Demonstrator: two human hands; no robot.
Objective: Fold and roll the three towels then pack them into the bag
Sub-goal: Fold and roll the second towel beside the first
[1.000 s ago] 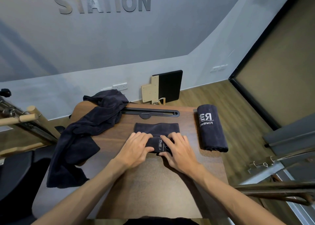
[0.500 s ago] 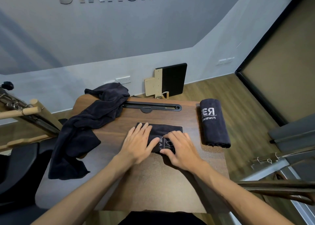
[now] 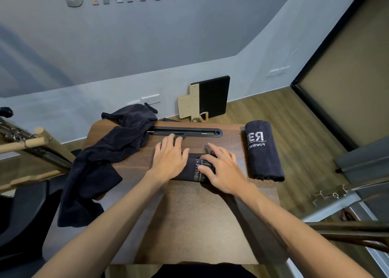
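Item: towel roll [image 3: 196, 169], dark, white lettering on its upper side. Location: middle of the bench [image 3: 189, 214], under both hands. Long axis runs left to right across the bench, parallel to the near edge; it would roll toward the black slotted tray [image 3: 185, 132] at the far edge.

Left hand [image 3: 169, 162]: flat, fingers spread and straight, palm pressing the roll's left part, fingertips reaching onto the bench toward the tray.

Right hand [image 3: 223, 170]: flat, fingers loosely spread, pressing the right part of the roll, thumb lying across the lettering.

Related items: finished rolled towel [image 3: 262, 151] at the right edge of the bench, long axis running away from the person, well apart from the hands. Loose towel [image 3: 109, 159] heaped over the far left corner and hanging off the left side. No bag in view.

Risks, as judged: uneven pressure between the two hands could cone the roll or skew its axis. Lifting the palms may let the outer wrap spring open. The hanging towel could slide off under its own weight.
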